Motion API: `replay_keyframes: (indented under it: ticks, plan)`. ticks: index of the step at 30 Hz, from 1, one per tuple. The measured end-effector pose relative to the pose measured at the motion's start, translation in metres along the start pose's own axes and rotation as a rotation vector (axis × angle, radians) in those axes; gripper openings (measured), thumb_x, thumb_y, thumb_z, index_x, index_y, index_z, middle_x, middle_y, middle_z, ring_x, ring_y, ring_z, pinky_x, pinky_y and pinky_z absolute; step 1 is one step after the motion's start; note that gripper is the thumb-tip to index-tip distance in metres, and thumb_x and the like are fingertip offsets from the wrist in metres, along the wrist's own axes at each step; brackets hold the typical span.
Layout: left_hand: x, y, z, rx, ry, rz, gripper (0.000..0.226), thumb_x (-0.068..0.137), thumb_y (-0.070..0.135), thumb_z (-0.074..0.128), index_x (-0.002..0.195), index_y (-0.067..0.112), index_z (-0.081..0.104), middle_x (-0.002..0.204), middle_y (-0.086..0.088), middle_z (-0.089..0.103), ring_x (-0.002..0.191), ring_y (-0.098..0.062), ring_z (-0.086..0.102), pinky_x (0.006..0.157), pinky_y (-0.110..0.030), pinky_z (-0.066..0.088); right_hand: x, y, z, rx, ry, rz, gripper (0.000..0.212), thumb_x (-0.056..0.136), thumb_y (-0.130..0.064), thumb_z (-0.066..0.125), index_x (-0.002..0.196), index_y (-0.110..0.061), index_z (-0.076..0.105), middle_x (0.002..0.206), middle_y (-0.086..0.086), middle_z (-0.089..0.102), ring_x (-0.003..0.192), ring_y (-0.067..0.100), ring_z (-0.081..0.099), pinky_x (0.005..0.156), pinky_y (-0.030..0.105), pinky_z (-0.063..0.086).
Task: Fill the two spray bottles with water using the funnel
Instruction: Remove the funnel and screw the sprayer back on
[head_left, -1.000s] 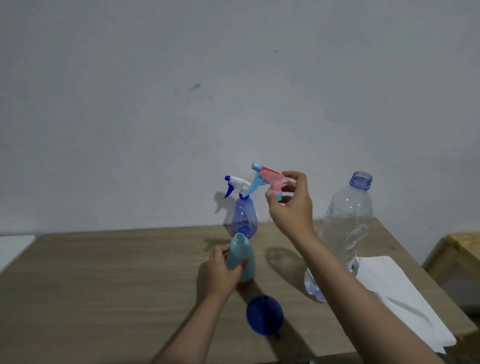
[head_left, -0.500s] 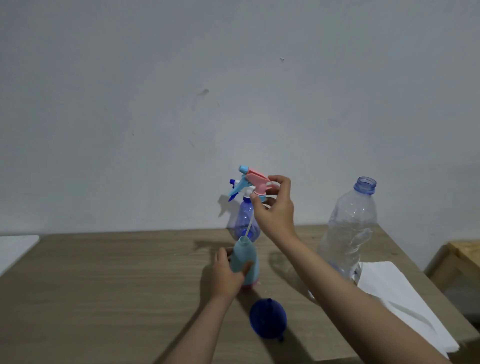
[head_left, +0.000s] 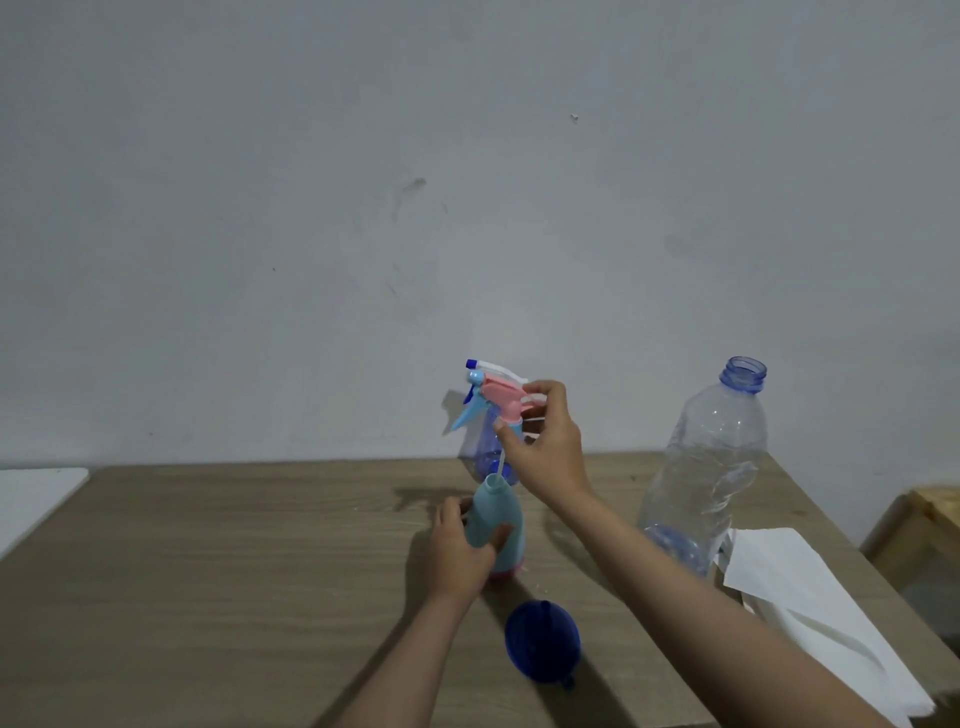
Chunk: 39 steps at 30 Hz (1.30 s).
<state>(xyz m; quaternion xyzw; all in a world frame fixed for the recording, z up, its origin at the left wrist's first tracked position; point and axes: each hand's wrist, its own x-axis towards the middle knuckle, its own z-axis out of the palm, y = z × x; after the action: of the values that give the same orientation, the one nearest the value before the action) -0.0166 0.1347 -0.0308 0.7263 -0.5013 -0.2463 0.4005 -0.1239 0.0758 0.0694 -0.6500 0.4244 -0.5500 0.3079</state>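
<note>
spray head (head_left: 498, 400) pinched in right hand (head_left: 545, 447), its tube in the bottle (head_left: 496, 525) neck.
left hand (head_left: 462, 545) wraps the bottle on the table (head_left: 208, 571); light, stiff plastic, likely tippy: grip mid-body. funnel (head_left: 540, 644) lies below the fingers.

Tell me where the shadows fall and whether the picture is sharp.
Head view: soft light; the hands' shadows fall on the table nearby, the blue spray bottle shades the wall. Mostly sharp; the wide lens bends the table's edges.

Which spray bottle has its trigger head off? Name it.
The light blue spray bottle in the left hand; the dark blue spray bottle behind keeps its head on.
</note>
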Motion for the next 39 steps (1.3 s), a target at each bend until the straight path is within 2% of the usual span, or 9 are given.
replay_keyframes:
  ticks: [4, 7, 10, 15, 19, 22, 26, 33, 39]
  plan:
    - [0.002, -0.003, 0.002, -0.016, 0.022, -0.003, 0.053, 0.072, 0.039, 0.08, 0.113, 0.017, 0.055, 0.113, 0.004, 0.06, 0.094, -0.006, 0.055, 0.057, -0.005, 0.037, -0.019, 0.03, 0.006, -0.077, -0.143, 0.053, 0.038, 0.076, -0.012, 0.076, 0.101, -0.019, 0.048, 0.093, -0.006, 0.065, 0.077, -0.004, 0.061, 0.063, 0.006, 0.044]
    - [0.002, -0.004, 0.001, -0.023, 0.023, -0.024, 0.061, 0.07, 0.047, 0.079, 0.119, 0.021, 0.055, 0.115, 0.006, 0.063, 0.103, -0.012, 0.061, 0.064, -0.008, 0.04, -0.028, 0.046, 0.008, -0.068, -0.164, 0.099, 0.04, 0.073, -0.009, 0.078, 0.098, -0.022, 0.049, 0.094, -0.007, 0.065, 0.084, 0.007, 0.064, 0.065, 0.006, 0.045]
    - [0.002, -0.003, 0.0, 0.008, 0.032, -0.036, 0.064, 0.068, 0.053, 0.076, 0.122, 0.026, 0.054, 0.116, 0.007, 0.064, 0.102, -0.012, 0.063, 0.074, -0.023, 0.048, -0.031, 0.053, 0.012, -0.054, -0.155, 0.118, 0.04, 0.073, -0.006, 0.078, 0.098, -0.021, 0.051, 0.094, -0.012, 0.064, 0.086, 0.008, 0.065, 0.07, 0.013, 0.05]
    - [0.0, -0.003, -0.001, 0.011, 0.027, -0.005, 0.049, 0.069, 0.048, 0.077, 0.108, 0.027, 0.054, 0.11, 0.006, 0.064, 0.093, -0.008, 0.06, 0.063, -0.013, 0.046, -0.032, 0.055, 0.017, -0.023, -0.106, 0.155, 0.051, 0.066, -0.006, 0.083, 0.097, -0.024, 0.047, 0.091, -0.007, 0.063, 0.079, 0.006, 0.064, 0.065, 0.013, 0.051]
    - [0.0, -0.009, -0.001, 0.079, 0.063, -0.001, 0.058, 0.058, 0.074, 0.061, 0.101, 0.037, 0.05, 0.099, 0.014, 0.066, 0.087, -0.011, 0.064, 0.064, -0.033, 0.055, -0.033, 0.059, 0.017, 0.026, -0.166, 0.269, 0.053, 0.068, -0.013, 0.084, 0.108, -0.026, 0.052, 0.1, -0.011, 0.059, 0.091, 0.006, 0.062, 0.07, 0.013, 0.05]
    - [-0.002, -0.003, -0.002, 0.029, 0.035, 0.015, 0.052, 0.067, 0.052, 0.076, 0.107, 0.026, 0.054, 0.105, 0.01, 0.064, 0.09, -0.008, 0.061, 0.057, -0.01, 0.043, -0.032, 0.063, 0.014, 0.004, -0.242, 0.277, 0.034, 0.074, -0.009, 0.079, 0.085, -0.034, 0.058, 0.089, -0.008, 0.061, 0.086, 0.009, 0.06, 0.071, 0.013, 0.046]
    - [-0.001, 0.001, -0.001, -0.024, 0.059, 0.013, 0.046, 0.07, 0.034, 0.082, 0.103, 0.015, 0.057, 0.099, 0.005, 0.065, 0.086, -0.014, 0.062, 0.054, -0.008, 0.037, -0.027, 0.066, 0.021, -0.01, -0.167, 0.349, 0.034, 0.063, -0.014, 0.088, 0.073, -0.021, 0.057, 0.072, -0.007, 0.06, 0.069, 0.009, 0.056, 0.065, 0.022, 0.047]
    - [-0.005, 0.005, -0.006, 0.043, 0.047, 0.012, 0.046, 0.072, 0.043, 0.078, 0.106, 0.024, 0.054, 0.104, 0.007, 0.067, 0.089, -0.012, 0.064, 0.049, -0.009, 0.034, -0.031, 0.07, 0.022, -0.025, -0.174, 0.252, 0.038, 0.067, -0.018, 0.086, 0.096, -0.014, 0.061, 0.093, 0.001, 0.065, 0.086, 0.011, 0.061, 0.07, 0.016, 0.05]
    - [-0.003, 0.008, -0.005, 0.001, 0.02, 0.006, 0.044, 0.075, 0.021, 0.078, 0.111, 0.008, 0.056, 0.115, -0.006, 0.062, 0.101, -0.022, 0.06, 0.057, 0.003, 0.035, -0.03, 0.065, 0.022, -0.043, -0.194, 0.262, 0.017, 0.081, -0.016, 0.074, 0.093, -0.017, 0.064, 0.093, 0.0, 0.066, 0.087, 0.009, 0.06, 0.072, 0.011, 0.047]
